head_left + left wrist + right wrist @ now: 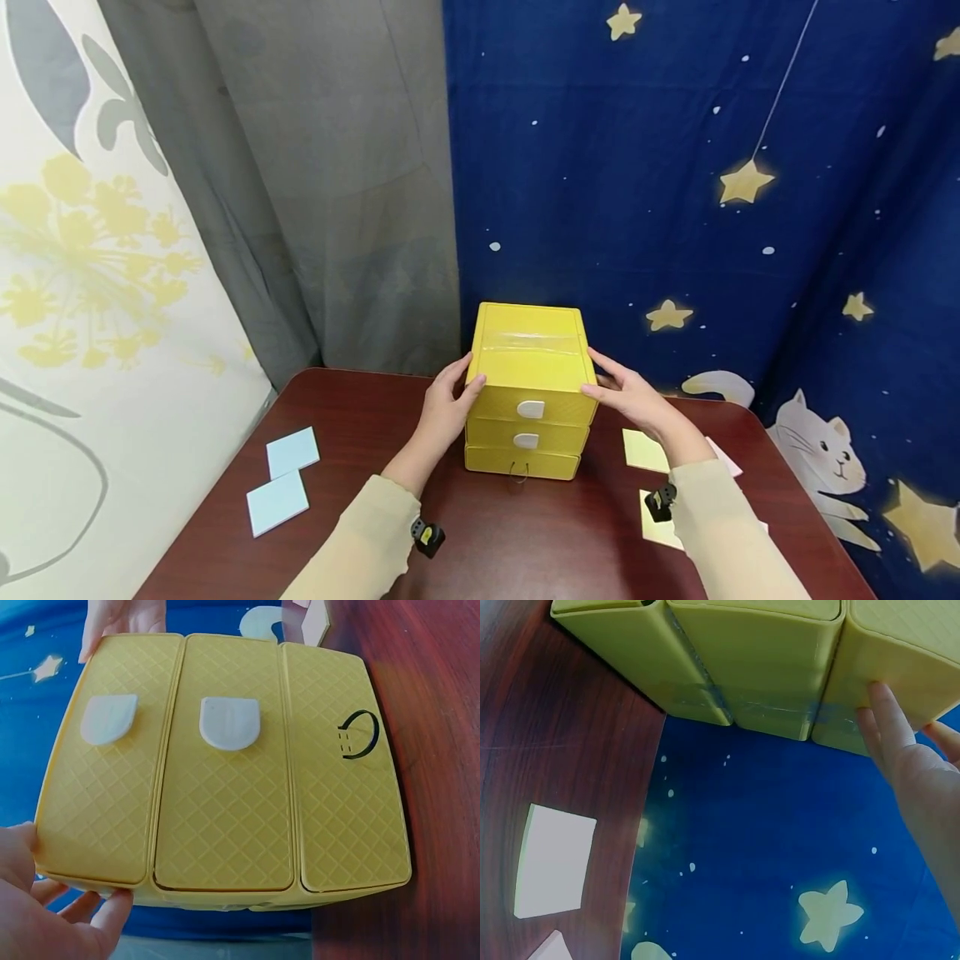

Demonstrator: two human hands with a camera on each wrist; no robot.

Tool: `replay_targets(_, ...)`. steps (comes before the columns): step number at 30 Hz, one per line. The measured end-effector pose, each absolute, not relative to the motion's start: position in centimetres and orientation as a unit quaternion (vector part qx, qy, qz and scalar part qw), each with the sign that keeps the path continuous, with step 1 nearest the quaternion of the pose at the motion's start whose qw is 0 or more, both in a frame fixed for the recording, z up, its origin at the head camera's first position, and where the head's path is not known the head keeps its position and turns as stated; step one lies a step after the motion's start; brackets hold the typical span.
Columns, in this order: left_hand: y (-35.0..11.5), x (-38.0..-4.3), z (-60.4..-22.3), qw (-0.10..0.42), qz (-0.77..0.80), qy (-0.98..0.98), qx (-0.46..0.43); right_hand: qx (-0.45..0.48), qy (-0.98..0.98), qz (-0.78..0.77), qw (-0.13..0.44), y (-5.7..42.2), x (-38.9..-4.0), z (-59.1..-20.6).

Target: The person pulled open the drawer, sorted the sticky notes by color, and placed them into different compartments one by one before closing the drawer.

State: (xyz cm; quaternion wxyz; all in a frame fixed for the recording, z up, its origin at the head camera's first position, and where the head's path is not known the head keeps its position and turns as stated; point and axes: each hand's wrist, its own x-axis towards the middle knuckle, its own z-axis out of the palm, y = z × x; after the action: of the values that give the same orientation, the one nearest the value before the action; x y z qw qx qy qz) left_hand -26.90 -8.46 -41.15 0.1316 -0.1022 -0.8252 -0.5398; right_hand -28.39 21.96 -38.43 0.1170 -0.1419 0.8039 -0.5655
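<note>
A yellow three-tier drawer box (531, 367) stands upright on the table, its drawers closed. White tabs (531, 409) mark the upper two drawers, and a thin dark loop (367, 735) hangs from the bottom one. My left hand (444, 407) grips the box's upper left side, thumb at the front corner and fingers along the side. On the opposite side, my right hand (632, 402) holds the upper right corner the same way. In the right wrist view, its fingers (891, 724) lie against the side wall, near clear tape joining the tiers.
Two light blue paper pads (277, 503) lie on the left of the dark red table (360, 417). Yellow pads (645, 451) and a pink pad (723, 457) lie on the right, partly behind my right forearm. A blue star-patterned curtain (570, 167) hangs behind the box.
</note>
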Motion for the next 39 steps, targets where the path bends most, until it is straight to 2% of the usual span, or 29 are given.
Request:
replay_targets(7,-8.1,-26.0,-41.2,0.182,-0.511,-0.832,-0.117,-0.156,0.801,-0.568,0.106,21.8,-28.4,-38.6)
replay_targets(10,-7.8,-25.6,-41.6,0.232,-0.453,-0.848,-0.149,-0.155,0.801,-0.569,0.104,21.8,-28.4,-38.7)
replay_targets(17,-6.7,-24.7,-43.2,0.389,-0.264,-0.852,-0.23,-0.151,0.802,-0.569,0.098,21.8,-28.4,-38.8)
replay_targets(25,-5.3,-24.6,-44.8,0.484,-0.172,-0.809,-0.285,-0.149,0.801,-0.572,0.097,21.7,-28.3,-38.8)
replay_targets(30,-4.3,-24.7,-45.3,0.513,-0.144,-0.79,-0.303,-0.152,0.803,-0.568,0.096,21.8,-28.4,-38.9)
replay_targets(39,-3.1,-25.0,-45.6,0.495,-0.139,-0.802,-0.303,-0.15,0.804,-0.569,0.091,21.9,-28.4,-38.9)
